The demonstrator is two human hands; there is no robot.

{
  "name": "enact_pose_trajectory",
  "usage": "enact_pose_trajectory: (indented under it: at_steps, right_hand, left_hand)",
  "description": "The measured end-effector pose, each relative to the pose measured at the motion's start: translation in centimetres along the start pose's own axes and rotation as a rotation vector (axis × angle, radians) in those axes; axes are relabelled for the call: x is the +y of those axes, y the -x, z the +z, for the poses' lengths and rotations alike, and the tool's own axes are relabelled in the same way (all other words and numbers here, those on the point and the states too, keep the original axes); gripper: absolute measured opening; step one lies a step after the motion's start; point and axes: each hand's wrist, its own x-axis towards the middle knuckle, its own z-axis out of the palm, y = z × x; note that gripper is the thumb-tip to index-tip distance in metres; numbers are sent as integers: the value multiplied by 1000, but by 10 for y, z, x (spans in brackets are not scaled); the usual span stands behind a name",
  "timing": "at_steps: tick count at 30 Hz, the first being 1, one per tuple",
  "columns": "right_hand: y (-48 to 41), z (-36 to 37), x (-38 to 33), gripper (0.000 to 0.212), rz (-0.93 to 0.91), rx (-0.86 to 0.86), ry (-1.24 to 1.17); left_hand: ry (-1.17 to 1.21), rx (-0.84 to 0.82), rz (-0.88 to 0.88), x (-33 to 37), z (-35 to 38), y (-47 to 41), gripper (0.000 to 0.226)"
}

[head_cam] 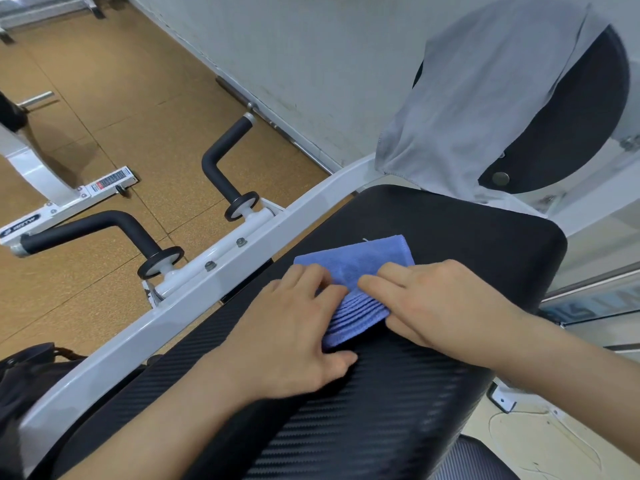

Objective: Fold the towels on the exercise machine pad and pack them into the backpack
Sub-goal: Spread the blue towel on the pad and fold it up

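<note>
**Blue towel pressed flat on gym pad**

A folded blue towel (360,261) lies near the middle of the black pad (450,230), its stacked layers showing along the near edge btwn the two hands. The L hand (294,327) rests on the towel's left part, its fingers (311,282) straight and close together on the cloth, thumb lying on the pad by the near corner. The R hand (440,306) covers the right part, fingers (381,284) straight and flat, pointing toward the L hand; its thumb is hidden, so can't tell if it tucks under the edge.

Beyond, at upper right, a grey towel (467,116) hangs unfolded over a round black pad (571,116), its lower hem reaching the far end of the main pad. A white frame (194,296) runs along the pad's left side, w/ two black padded handles (221,157) sticking out over the brown floor (104,116). A dark backpack (20,375) sits at lower left, just beside the frame, partly cut off. Pale wall (311,46) in bg.
</note>
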Motion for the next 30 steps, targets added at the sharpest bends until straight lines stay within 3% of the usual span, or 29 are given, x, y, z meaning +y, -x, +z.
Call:
enact_pose_trajectory:
  at_steps: [3,5,7,12,14,21,24,28,30]
  right_hand:
    - [0,-13,2,24,26,-50,-90]
    - [1,-25,2,13,57,-123,-187]
    - [-1,-34,5,8,90,-201,-282]
    - [-20,-19,27,15,420,-211,-703]
    - [-26,-10,35,12,536,-204,-837]
    - [-41,2,38,3,775,-201,-1045]
    - [-41,7,39,14,778,-148,-969]
    - [-38,7,37,31,785,-89,-965]
    - [-38,5,35,31,736,-82,-751]
  left_hand:
    - [13,117,24,10,6,6,27]
    - [119,69,22,12,-2,12,13]
    - [221,-40,3,7,-17,11,12]
    - [884,-155,-287,-31,-17,-21,16]
    - [1007,-116,-397,-37,-6,-27,17]
    - [792,55,-479,-35,9,-42,14]
    - [684,140,-464,-29,12,-43,29]
    - [380,249,-428,-26,12,-44,29]
    - [208,404,-298,-25,11,-43,24]
